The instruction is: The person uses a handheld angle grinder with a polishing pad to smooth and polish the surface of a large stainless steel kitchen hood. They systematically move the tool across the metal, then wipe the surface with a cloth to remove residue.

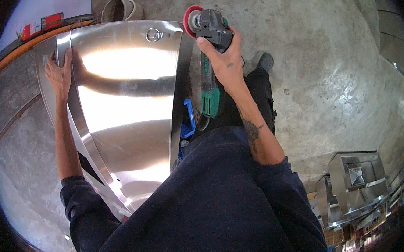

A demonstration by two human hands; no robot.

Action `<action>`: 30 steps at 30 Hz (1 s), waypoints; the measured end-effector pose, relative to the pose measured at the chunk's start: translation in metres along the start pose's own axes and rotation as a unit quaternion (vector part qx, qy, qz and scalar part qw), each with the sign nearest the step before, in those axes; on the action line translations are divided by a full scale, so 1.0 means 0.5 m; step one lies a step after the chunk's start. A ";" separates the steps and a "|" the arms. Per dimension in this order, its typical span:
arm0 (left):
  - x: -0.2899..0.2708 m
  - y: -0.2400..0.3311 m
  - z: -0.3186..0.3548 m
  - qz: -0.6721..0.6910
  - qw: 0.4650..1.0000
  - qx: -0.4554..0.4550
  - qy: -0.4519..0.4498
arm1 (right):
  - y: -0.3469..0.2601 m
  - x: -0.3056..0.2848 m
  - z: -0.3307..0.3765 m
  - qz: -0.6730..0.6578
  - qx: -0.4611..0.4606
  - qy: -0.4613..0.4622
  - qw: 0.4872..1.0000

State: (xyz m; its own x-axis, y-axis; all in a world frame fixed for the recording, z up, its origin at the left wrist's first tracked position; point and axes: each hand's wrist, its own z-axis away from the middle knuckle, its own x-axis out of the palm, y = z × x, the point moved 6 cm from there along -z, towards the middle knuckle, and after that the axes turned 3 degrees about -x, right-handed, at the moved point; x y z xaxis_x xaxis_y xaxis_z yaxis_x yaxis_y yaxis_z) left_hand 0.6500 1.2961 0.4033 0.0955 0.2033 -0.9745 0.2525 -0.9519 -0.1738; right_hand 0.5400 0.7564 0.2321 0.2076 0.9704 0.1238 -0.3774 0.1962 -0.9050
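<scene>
My right hand [225, 62] is wrapped round the head end of a green and black angle grinder [209, 75], its thumb near the gear head. A red disc [189, 21] on the grinder faces left, beside the far right corner of a shiny stainless steel panel [118, 120]. Disc and panel look very close; I cannot tell whether they touch. At the panel's far left, my left hand [61, 75] grips its raised edge strip, thumb on the inner side and fingers on the outer side. A round latch [154, 35] is set in the panel's far right part.
A blue plastic bin [189, 119] stands below the panel's right edge. Beyond the panel are a bucket [118, 10], a red object [42, 26] and an orange hose [9, 63]. Stainless steel boxes [357, 183] stand at the right on the concrete floor. My shoe [265, 61] shows near the grinder.
</scene>
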 end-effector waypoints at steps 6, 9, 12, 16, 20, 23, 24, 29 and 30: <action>-0.001 -0.010 0.001 0.010 1.000 0.000 0.003 | 0.047 0.006 -0.009 -0.016 0.000 0.003 1.000; -0.002 -0.004 -0.003 0.000 1.000 0.011 0.008 | 0.105 -0.001 -0.037 0.022 0.046 0.012 0.999; 0.000 -0.007 -0.008 0.005 1.000 0.015 0.009 | 0.157 -0.009 -0.070 0.051 0.089 0.041 0.994; 0.004 -0.019 -0.003 0.005 1.000 -0.003 0.001 | 0.195 -0.009 -0.087 0.001 0.089 0.045 0.995; 0.010 -0.027 -0.007 -0.011 1.000 0.000 0.011 | 0.180 -0.015 -0.062 -0.019 0.073 0.066 0.995; 0.013 -0.025 -0.012 -0.001 0.999 0.034 0.021 | 0.181 -0.015 -0.058 -0.013 0.080 0.054 0.995; 0.015 -0.026 -0.016 0.006 0.999 0.031 0.017 | 0.183 -0.013 -0.058 -0.015 0.084 0.049 0.995; 0.018 -0.029 -0.025 0.005 1.000 0.017 -0.005 | 0.207 0.000 -0.070 -0.030 0.075 0.036 0.996; 0.017 -0.029 -0.025 0.000 1.000 0.018 -0.001 | 0.213 0.001 -0.072 -0.027 0.079 0.030 0.996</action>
State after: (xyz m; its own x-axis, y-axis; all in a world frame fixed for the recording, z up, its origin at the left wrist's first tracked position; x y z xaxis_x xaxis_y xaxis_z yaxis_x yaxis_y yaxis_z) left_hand 0.6592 1.3144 0.3990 0.0931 0.2035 -0.9746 0.2170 -0.9595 -0.1796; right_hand 0.5323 0.7727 0.1212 0.2833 0.9484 0.1422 -0.5013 0.2729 -0.8212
